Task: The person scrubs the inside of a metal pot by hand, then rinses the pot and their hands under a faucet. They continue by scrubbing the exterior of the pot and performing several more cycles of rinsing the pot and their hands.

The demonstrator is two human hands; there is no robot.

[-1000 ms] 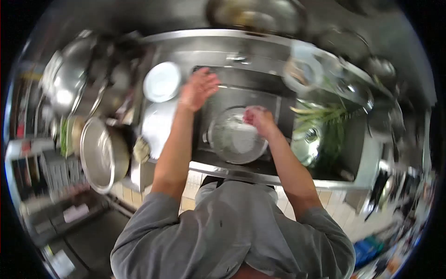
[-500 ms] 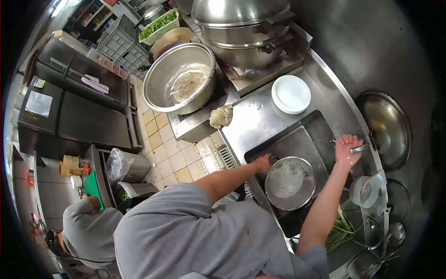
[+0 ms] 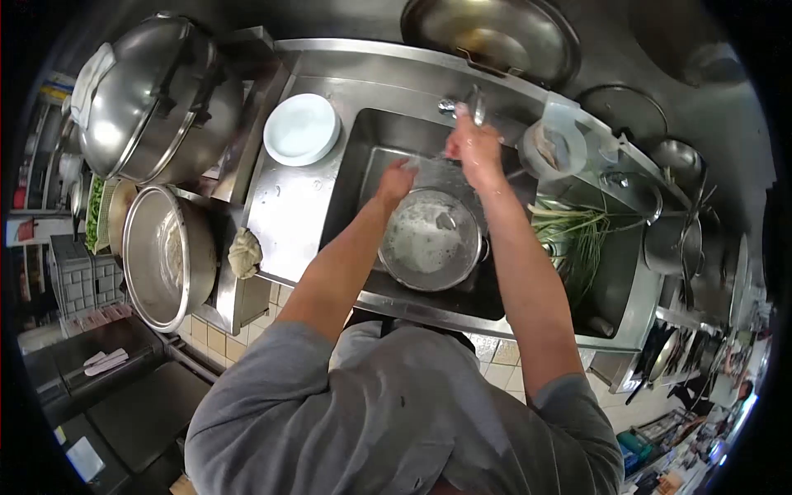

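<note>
A round metal pot (image 3: 426,255) of cloudy, foamy water sits in the dark sink basin (image 3: 371,124). My left hand (image 3: 398,181) is over the pot's upper left rim, beside splashing water, with its fingers loosely extended and no object visible in it. Farther right, my right hand (image 3: 477,150) is wet and raised below the metal faucet (image 3: 476,106). One finger points up to the faucet and the others are spread; whether it touches the metal is hard to tell.
White plates (image 3: 301,129) and a crumpled cloth (image 3: 245,253) lie left of the basin. A clear container (image 3: 554,148) and long green stalks (image 3: 582,239) are on the right. A large steamer (image 3: 136,99) and a wide metal bowl (image 3: 167,257) stand at the left.
The view has turned toward the sink. My left hand has let go of the pot's handle and moved to its far rim. My right hand has opened from its closed shape at the faucet.
</note>
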